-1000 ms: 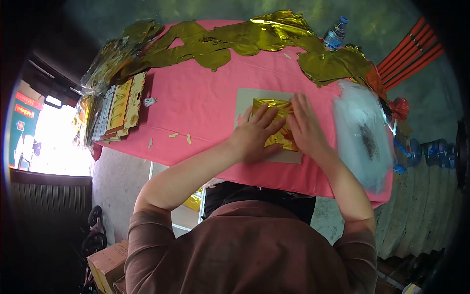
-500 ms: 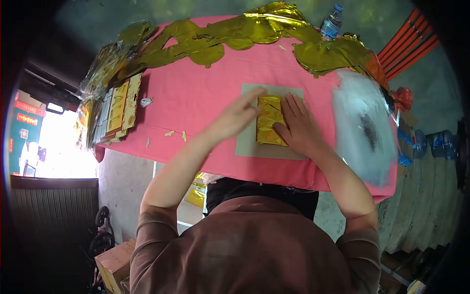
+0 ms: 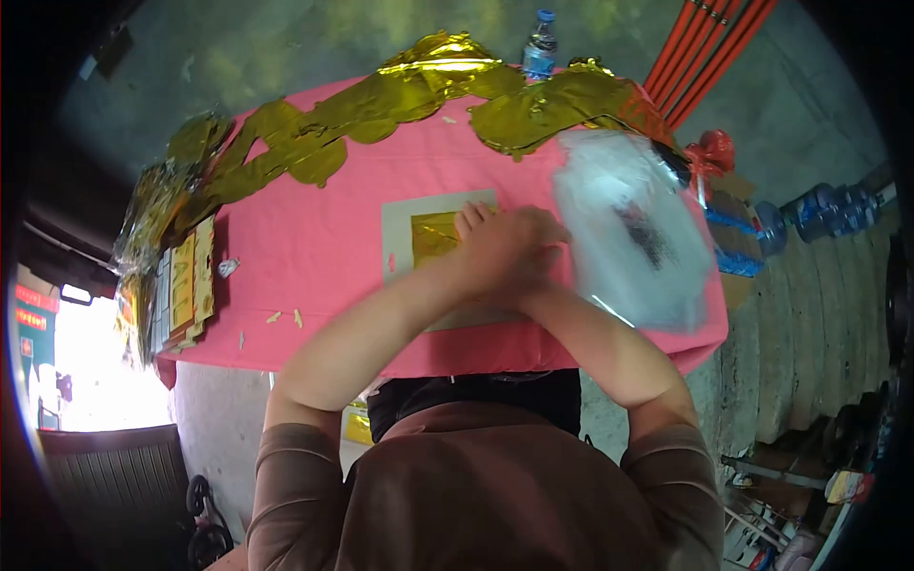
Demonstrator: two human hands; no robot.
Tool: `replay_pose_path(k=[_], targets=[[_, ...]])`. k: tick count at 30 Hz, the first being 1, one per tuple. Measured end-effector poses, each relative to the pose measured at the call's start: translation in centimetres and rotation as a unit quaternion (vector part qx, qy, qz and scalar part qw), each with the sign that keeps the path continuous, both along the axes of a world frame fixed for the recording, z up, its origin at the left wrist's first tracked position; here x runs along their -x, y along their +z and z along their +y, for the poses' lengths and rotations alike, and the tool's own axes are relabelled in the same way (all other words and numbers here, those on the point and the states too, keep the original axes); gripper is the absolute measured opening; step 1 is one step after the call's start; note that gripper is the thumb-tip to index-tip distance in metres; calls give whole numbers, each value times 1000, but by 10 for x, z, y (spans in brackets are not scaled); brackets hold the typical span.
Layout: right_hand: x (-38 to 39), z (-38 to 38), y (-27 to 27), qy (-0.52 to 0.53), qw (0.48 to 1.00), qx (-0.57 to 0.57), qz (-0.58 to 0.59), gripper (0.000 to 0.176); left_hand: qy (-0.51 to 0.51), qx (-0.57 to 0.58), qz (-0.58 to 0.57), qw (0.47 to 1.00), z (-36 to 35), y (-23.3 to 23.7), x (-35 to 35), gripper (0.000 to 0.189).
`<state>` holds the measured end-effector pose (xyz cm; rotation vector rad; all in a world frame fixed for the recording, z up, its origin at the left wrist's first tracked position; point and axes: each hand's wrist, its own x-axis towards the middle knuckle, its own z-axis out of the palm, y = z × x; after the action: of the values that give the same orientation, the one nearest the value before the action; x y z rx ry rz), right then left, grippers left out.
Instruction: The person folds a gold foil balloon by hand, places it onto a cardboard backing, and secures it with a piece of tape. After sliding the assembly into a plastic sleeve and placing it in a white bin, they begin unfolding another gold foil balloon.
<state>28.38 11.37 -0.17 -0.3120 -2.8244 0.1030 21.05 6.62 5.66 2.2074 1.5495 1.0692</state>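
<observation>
A folded gold foil piece (image 3: 433,235) lies on a grey card (image 3: 396,211) with a small cut-out at its left edge. My right hand (image 3: 473,217) rests on the foil's right side, its visible fingertips stretched out; the rest of that hand is hidden under my left. Crossing over it, my left hand (image 3: 512,246) reaches to the right with its slightly blurred fingers apart. Those fingers are close to a pile of clear plastic bags (image 3: 609,209), and nothing shows in them.
Flattened gold foil balloons (image 3: 381,109) run along the back of the pink-covered table (image 3: 314,228). A water bottle (image 3: 540,48) stands behind them. Printed cards (image 3: 190,281) and plastic-wrapped packs (image 3: 143,238) lie at the left. Small paper scraps (image 3: 297,318) lie near the front.
My left hand has swung from the foil's left edge across my right hand towards the plastic bags. My right hand stays on the foil. The view has shifted to the right.
</observation>
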Motion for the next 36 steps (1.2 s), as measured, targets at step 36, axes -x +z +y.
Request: replay_pose_path(k=[36], targets=[[-4,-2,6,-20,996,88,-25,68,282,78,-102,951,-205,32,182,8]])
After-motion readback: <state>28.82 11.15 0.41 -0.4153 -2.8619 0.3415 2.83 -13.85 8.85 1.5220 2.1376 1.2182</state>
